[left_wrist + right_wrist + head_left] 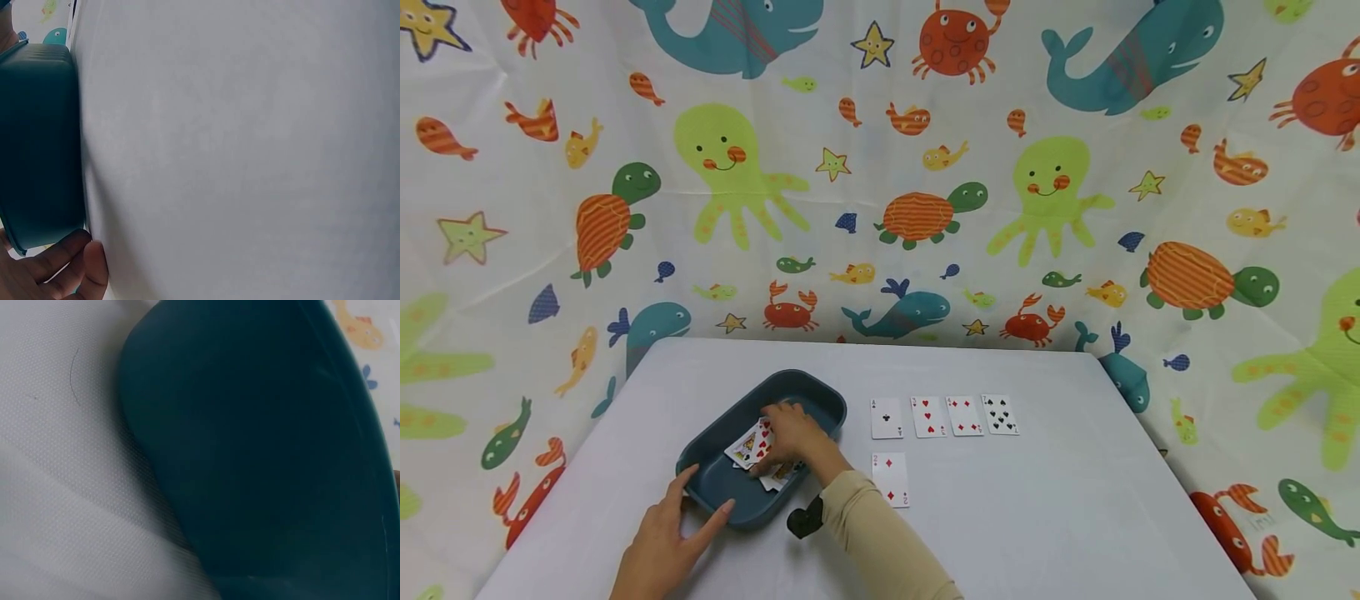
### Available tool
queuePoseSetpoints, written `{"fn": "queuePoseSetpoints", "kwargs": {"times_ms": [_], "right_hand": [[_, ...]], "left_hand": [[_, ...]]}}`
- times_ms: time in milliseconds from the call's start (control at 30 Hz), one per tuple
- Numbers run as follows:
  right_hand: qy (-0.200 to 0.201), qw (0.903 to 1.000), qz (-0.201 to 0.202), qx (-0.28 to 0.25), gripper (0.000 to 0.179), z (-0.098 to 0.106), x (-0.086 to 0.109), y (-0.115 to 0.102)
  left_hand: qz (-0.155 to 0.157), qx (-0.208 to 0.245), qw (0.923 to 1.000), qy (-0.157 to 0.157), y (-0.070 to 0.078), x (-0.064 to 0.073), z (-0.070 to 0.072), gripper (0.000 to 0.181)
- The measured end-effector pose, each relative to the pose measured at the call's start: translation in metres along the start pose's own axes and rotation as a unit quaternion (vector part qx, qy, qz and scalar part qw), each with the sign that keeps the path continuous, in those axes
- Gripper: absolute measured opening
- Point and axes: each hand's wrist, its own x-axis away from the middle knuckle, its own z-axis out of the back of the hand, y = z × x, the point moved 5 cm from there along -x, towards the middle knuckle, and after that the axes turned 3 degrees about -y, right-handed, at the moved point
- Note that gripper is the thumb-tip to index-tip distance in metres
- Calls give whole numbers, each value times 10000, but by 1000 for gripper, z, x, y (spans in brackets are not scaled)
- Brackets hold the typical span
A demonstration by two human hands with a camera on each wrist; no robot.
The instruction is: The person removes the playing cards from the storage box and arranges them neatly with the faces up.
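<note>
While the left hand [664, 537] spreads thumb and fingers against the tray [797, 385] at eight o'clock, right hand [795, 435] over cards [743, 450] inside, its grip unclear, four-card row [928, 417] at the tray's three o'clock, two of diamonds [890, 481] at the row's seven o'clock

Bent fingers [60, 252] at lower left touch corner of teal bin [40, 144]; white surface [237, 150] fills most; printed cloth [55, 24] upper left
</note>
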Motion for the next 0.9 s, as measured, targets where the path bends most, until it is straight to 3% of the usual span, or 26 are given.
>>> {"fn": "queuePoseSetpoints", "kwargs": {"times_ms": [300,533,733,900], "right_hand": [[16,9999,-38,111,90,2,0,-3],[131,9997,171,105,84,4,5,-3],[232,9983,504,-151,78,4,8,-1],[263,9945,758,-677,72,9,11,-2]], "left_hand": [[9,5,10000,42,0,0,3,107],[-102,27,9999,100,0,1,2,105],[57,-11,10000,-45,-1,-1,0,110],[141,-46,9998,-121,-2,-2,-1,114]]}}
